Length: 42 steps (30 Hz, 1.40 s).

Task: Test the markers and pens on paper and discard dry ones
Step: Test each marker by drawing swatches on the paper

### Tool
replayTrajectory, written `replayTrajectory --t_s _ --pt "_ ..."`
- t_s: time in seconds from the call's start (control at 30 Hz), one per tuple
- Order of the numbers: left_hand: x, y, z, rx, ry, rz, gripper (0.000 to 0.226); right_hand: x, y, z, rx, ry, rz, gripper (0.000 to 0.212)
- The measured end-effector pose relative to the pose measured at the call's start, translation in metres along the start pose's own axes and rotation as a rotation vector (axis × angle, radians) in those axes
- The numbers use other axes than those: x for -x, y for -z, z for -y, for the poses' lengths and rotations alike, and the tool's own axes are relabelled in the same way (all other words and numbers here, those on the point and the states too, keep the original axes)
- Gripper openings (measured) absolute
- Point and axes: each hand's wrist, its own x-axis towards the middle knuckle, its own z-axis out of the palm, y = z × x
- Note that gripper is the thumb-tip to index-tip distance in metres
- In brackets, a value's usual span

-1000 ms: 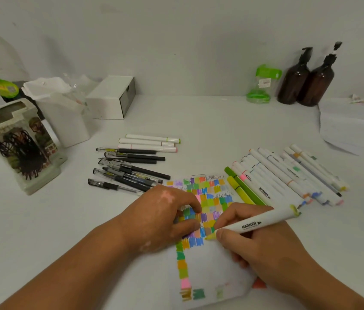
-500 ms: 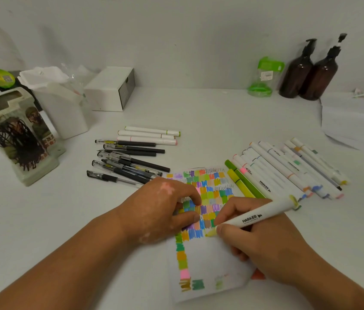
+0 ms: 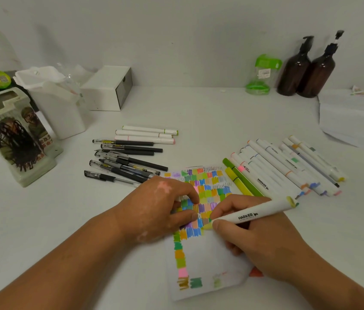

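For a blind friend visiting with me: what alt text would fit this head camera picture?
A right hand holds a white marker, its yellow-green tip on a paper sheet of colour swatches; the left hand rests on it. Black pens lie left, capped markers right, on the white table.

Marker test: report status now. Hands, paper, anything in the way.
Right hand grips white marker, tip on paper. Left hand rests on paper, fingertips down. Nothing blocks the tip; loose markers lie right of paper.
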Motion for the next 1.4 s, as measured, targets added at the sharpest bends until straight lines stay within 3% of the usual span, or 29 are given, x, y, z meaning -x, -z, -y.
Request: replayTrajectory --t_s 0.53,1.2,1.3,1.4 --pt "0.000 0.000 -0.001 0.019 0.018 0.010 0.027 -0.001 -0.001 -0.002 -0.003 -0.060 -0.034 0.014" --pt "0.001 0.000 0.001 -0.006 -0.010 -0.013 0.028 -0.004 -0.004 -0.013 0.019 0.004 -0.090 0.019" --pt "0.001 0.000 0.001 0.000 -0.009 -0.013 0.028 -0.004 -0.003 -0.014 -0.029 0.072 -0.132 0.004" --pt "0.002 0.000 0.002 0.031 -0.007 -0.030 0.032 -0.008 0.008 -0.016 -0.254 0.184 -0.210 0.006"
